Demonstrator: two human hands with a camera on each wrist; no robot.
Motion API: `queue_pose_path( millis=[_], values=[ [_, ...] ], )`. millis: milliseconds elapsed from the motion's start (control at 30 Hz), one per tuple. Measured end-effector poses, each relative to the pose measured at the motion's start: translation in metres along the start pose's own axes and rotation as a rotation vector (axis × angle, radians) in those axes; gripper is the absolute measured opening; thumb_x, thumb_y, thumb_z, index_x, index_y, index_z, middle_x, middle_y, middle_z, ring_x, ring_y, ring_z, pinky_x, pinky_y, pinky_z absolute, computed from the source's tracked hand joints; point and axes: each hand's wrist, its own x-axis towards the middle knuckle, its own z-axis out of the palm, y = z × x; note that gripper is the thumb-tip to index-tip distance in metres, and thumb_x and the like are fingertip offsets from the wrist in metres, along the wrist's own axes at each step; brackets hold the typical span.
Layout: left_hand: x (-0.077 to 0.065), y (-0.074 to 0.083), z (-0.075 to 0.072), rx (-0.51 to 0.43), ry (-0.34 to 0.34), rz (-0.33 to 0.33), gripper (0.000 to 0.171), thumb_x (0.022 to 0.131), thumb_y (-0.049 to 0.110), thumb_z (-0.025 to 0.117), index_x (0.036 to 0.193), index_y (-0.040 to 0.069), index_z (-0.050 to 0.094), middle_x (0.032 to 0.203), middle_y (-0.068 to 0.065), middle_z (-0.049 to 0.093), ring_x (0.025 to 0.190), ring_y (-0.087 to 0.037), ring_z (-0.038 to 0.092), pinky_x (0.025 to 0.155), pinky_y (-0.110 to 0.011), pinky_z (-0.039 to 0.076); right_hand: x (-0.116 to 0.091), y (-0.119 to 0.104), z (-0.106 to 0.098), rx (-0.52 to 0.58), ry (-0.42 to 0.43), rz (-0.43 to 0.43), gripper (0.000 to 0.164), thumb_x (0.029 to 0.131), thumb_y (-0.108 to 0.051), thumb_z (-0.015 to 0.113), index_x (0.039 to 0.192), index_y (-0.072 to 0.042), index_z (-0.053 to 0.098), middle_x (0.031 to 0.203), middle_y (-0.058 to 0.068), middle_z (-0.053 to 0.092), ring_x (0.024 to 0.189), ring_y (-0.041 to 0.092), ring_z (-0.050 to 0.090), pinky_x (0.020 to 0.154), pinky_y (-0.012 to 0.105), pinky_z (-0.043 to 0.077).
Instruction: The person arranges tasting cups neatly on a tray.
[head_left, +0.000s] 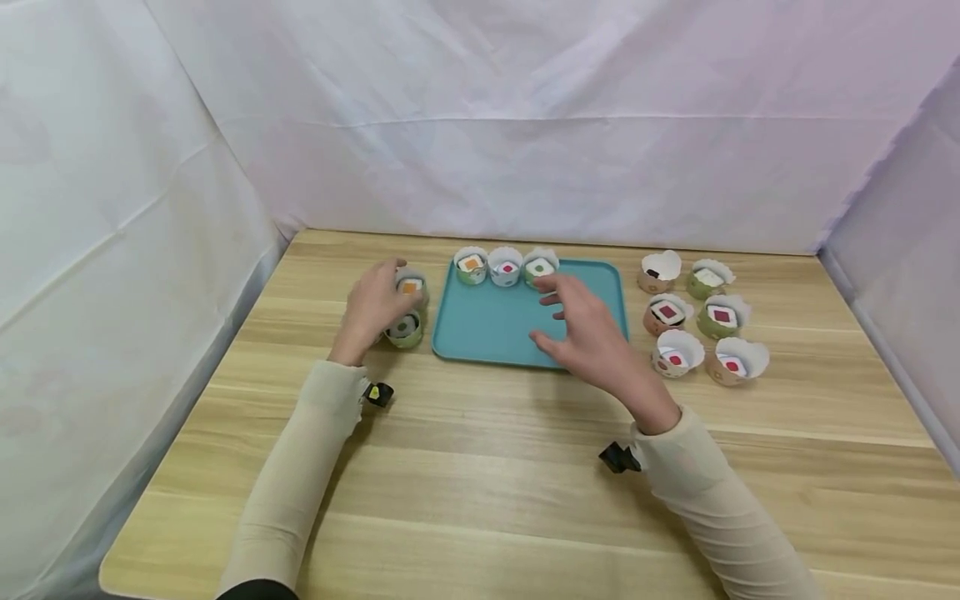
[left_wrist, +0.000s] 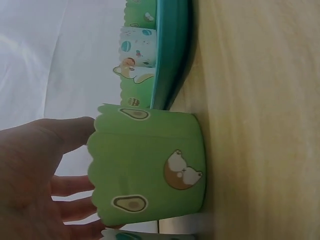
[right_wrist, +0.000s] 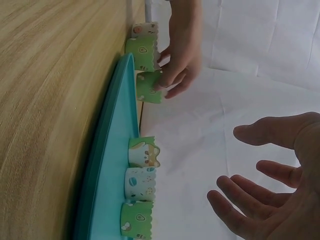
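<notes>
At the left of the tray, my left hand (head_left: 372, 304) reaches over a green paper baking cup (head_left: 411, 287) with an orange-marked white piece inside. The right wrist view shows its thumb and fingers on either side of that cup's (right_wrist: 149, 87) rim. Just nearer stands another green cup (head_left: 405, 330), printed with avocados; in the left wrist view this front cup (left_wrist: 147, 167) hides the fingertips. My right hand (head_left: 588, 329) hovers over the teal tray (head_left: 487, 325), fingers spread and holding nothing. Along the tray's back edge stand a green cup (head_left: 471, 267), a white cup (head_left: 506, 268) and another green cup (head_left: 541, 265).
Right of the tray, several paper cups stand in two columns, among them a pinkish cup (head_left: 660, 273), a green cup (head_left: 722, 317) and a white cup (head_left: 677, 354), with small marked pieces inside. White cloth (head_left: 525, 167) hangs behind the wooden table (head_left: 480, 500).
</notes>
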Motion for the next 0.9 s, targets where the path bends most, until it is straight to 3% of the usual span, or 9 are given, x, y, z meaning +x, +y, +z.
queue_pose_path(
  millis=[233,400,533,800,900],
  values=[
    [-0.005,0.013,-0.008,0.005,0.106,0.078,0.066,0.089,0.034,0.072,0.146,0.006,0.055,0.131,-0.018,0.066,0.088,-0.03,0.061,0.072,-0.044,0.052,0.001,0.001,0.001,0.011,-0.003,0.012,0.066,0.089,-0.004,0.078,0.147,-0.001,0.046,0.14,0.018,0.056,0.123,0.033,0.061,0.098,0.049,0.058],
    [-0.012,0.03,-0.013,0.021,0.104,0.121,0.065,0.089,0.037,0.072,0.146,0.009,0.056,0.128,-0.017,0.066,0.084,-0.028,0.059,0.067,-0.041,0.05,0.002,0.003,0.0,0.022,0.007,0.019,0.066,0.089,-0.004,0.078,0.147,-0.002,0.046,0.137,0.018,0.057,0.123,0.034,0.061,0.097,0.05,0.058],
    [-0.018,0.043,-0.015,0.041,0.103,0.175,0.064,0.09,0.039,0.073,0.145,0.009,0.057,0.134,-0.017,0.065,0.079,-0.027,0.059,0.064,-0.041,0.049,0.002,0.004,0.0,0.016,0.012,0.009,0.066,0.089,-0.005,0.078,0.146,-0.002,0.046,0.136,0.018,0.058,0.122,0.034,0.062,0.097,0.049,0.059],
    [-0.031,0.069,-0.008,0.034,0.111,0.332,0.061,0.088,0.036,0.077,0.139,0.005,0.062,0.129,-0.016,0.069,0.099,-0.031,0.067,0.079,-0.047,0.057,0.005,0.007,0.004,0.02,0.002,0.017,0.07,0.087,-0.01,0.082,0.146,-0.002,0.046,0.134,0.017,0.059,0.123,0.033,0.062,0.095,0.046,0.06],
    [-0.037,0.078,-0.002,0.012,0.128,0.391,0.061,0.088,0.035,0.078,0.138,0.005,0.063,0.128,-0.015,0.07,0.099,-0.031,0.069,0.08,-0.046,0.058,0.005,0.009,0.008,0.032,-0.004,0.016,0.074,0.085,-0.011,0.084,0.147,-0.002,0.045,0.135,0.018,0.058,0.123,0.033,0.062,0.095,0.046,0.06]
  ],
)
